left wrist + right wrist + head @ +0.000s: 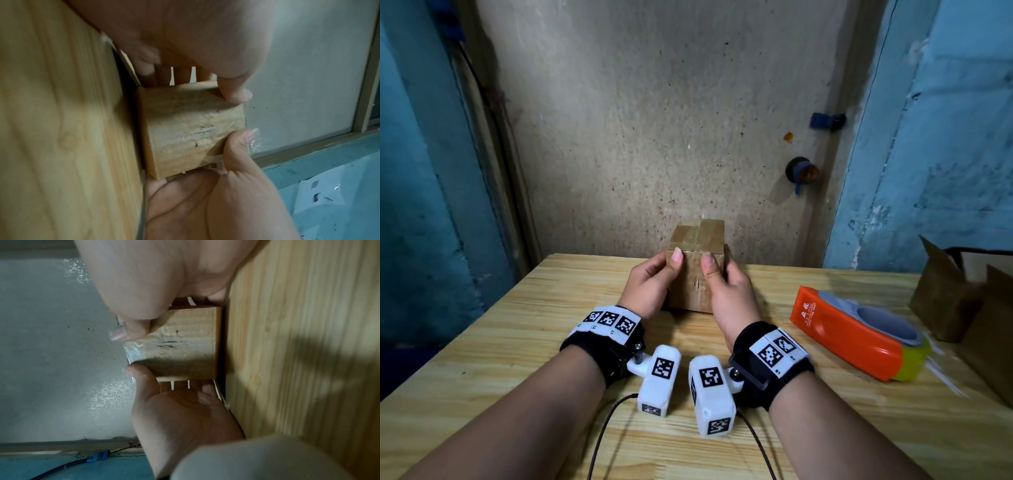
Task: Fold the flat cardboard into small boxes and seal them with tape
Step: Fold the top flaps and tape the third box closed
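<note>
A small brown cardboard box [697, 274] stands on the wooden table [517, 342], its top crossed with clear tape [698, 236]. My left hand [649, 286] grips its left side and my right hand [727, 286] its right side. Both thumbs press the near face just under the top edge; the other fingers wrap behind, out of sight. In the left wrist view the box [185, 129] sits between my left hand [195, 40] above and my right hand [205, 203] below. The right wrist view shows the box [185, 345], my right hand [154, 280] and my left hand [180, 415].
An orange tape dispenser [852, 339] lies on the table to the right. Beyond it at the right edge stand open brown cardboard pieces [962, 301]. A rough wall [654, 137] rises just behind the table's far edge. Cables [602, 438] trail near my forearms.
</note>
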Motion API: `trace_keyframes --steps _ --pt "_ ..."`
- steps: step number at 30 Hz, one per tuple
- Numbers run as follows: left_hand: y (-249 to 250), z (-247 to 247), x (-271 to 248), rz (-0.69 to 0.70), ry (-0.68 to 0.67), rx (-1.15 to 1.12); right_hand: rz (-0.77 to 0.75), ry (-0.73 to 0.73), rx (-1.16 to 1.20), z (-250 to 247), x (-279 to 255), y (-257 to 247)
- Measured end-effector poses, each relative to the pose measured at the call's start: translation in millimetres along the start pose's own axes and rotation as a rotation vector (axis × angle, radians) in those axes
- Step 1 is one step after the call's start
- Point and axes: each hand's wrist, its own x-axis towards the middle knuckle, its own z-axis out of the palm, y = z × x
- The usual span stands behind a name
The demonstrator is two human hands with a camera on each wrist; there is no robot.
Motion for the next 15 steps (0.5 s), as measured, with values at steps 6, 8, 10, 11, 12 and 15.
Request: trace_keyframes --steps 6,8,10,11,12,15 --pt "6 1 -2 -0.076 0.040 -0.021 0.012 -0.066 0.110 -2 -4 -4" --pt "8 0 -1 -0.118 0.085 -0.026 0.037 -0.044 0.145 -4 -4 -7" --pt "6 -1 2 -0.125 0.122 -0.008 0.057 0.000 0.150 -6 -3 -7" --pt "5 -2 3 -0.123 0.140 -0.006 0.064 0.023 0.151 -5 -3 -7" --pt "4 -1 4 -0.121 0.141 0.002 0.067 0.039 0.155 -4 -2 -6" --pt "0 -2 6 -0.098 0.125 -0.002 0.062 0.062 0.155 -4 -2 -5"
